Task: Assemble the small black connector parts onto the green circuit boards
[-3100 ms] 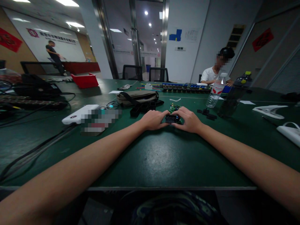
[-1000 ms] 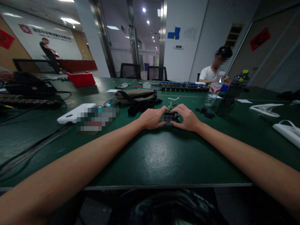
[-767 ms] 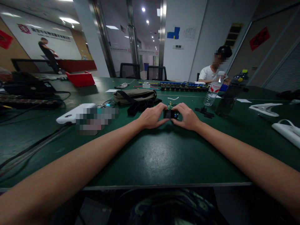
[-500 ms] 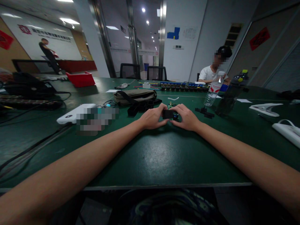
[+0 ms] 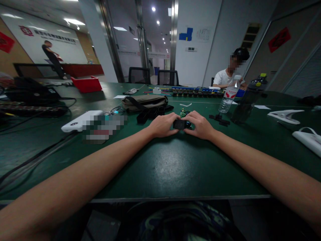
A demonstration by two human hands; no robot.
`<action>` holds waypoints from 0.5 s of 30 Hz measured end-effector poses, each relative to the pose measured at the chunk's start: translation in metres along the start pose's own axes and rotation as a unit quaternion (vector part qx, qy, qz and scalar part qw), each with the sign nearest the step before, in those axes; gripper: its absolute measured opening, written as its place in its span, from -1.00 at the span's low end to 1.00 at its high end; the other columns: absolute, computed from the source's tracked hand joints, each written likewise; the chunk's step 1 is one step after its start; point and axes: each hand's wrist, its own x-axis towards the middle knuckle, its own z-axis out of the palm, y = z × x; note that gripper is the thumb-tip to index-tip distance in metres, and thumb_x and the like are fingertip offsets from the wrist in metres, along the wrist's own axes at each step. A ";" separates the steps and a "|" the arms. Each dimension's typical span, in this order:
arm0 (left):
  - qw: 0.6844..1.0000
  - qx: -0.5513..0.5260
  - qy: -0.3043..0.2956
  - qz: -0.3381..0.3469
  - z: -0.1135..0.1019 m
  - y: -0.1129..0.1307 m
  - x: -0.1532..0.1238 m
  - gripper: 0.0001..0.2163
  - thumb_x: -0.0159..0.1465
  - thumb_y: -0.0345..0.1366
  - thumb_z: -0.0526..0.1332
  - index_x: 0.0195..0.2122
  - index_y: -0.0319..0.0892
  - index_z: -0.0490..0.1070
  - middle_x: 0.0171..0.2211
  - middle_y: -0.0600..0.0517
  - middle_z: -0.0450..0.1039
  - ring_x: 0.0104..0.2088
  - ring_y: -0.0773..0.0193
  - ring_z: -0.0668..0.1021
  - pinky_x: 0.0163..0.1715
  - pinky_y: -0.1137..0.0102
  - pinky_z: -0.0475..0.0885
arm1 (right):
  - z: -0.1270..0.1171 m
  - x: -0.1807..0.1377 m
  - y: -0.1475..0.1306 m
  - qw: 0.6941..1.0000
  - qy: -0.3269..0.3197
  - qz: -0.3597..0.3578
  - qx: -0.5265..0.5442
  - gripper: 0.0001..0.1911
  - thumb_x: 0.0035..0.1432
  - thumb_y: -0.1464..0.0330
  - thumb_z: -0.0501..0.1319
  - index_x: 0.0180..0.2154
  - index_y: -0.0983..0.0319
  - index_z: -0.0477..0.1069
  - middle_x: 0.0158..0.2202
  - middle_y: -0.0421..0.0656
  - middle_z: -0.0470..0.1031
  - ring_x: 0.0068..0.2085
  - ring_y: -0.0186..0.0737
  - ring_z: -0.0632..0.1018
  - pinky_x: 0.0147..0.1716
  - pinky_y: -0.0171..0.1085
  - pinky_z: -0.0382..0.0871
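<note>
In the head view my left hand and my right hand meet above the green table. Between their thumbs and fingers is a small black box-shaped casing, gripped from both sides. A dark part with a bluish sheen shows at its right end, against my right fingers; its kind I cannot make out. Just behind my fingers lie small green circuit boards, partly covered by the hands. Black plastic pieces lie to the right of my right hand. More black open-box pieces lie left of my left hand.
Behind my left hand lies a grey-brown pouch. A white power bank with cables is further left. A clear bottle and a dark bottle stand at right, near a white stand. A person sits across the table.
Both hands stay on the black casing, which has turned slightly. My right fingers have shifted a little around its right end.
</note>
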 end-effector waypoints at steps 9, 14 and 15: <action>0.996 0.082 -0.034 -0.018 0.001 0.001 0.002 -0.50 0.33 0.12 0.04 0.10 -0.14 0.33 -0.27 -0.10 0.60 -0.29 0.02 0.65 -0.34 0.32 0.44 | 0.001 0.001 -0.001 1.000 -0.018 0.015 -0.014 -0.69 0.14 0.31 0.28 -0.06 0.23 0.46 -0.19 -0.02 0.47 -0.13 -0.03 0.45 -0.13 -0.04 0.44; 0.996 0.087 -0.029 -0.021 0.000 0.001 0.002 -0.46 0.34 0.16 0.00 0.10 -0.17 0.33 -0.29 -0.13 0.60 -0.31 0.01 0.64 -0.34 0.30 0.43 | 0.000 0.001 -0.001 0.999 -0.023 0.019 -0.019 -0.69 0.17 0.30 0.28 -0.05 0.23 0.46 -0.19 -0.02 0.47 -0.12 -0.01 0.45 -0.12 -0.03 0.44; 0.996 0.088 -0.029 -0.021 0.000 0.001 0.002 -0.46 0.34 0.16 0.00 0.10 -0.17 0.33 -0.29 -0.13 0.60 -0.31 0.01 0.64 -0.34 0.30 0.43 | 0.000 0.001 -0.001 0.999 -0.024 0.017 -0.019 -0.69 0.16 0.30 0.28 -0.05 0.24 0.46 -0.19 -0.02 0.47 -0.12 -0.01 0.45 -0.12 -0.03 0.44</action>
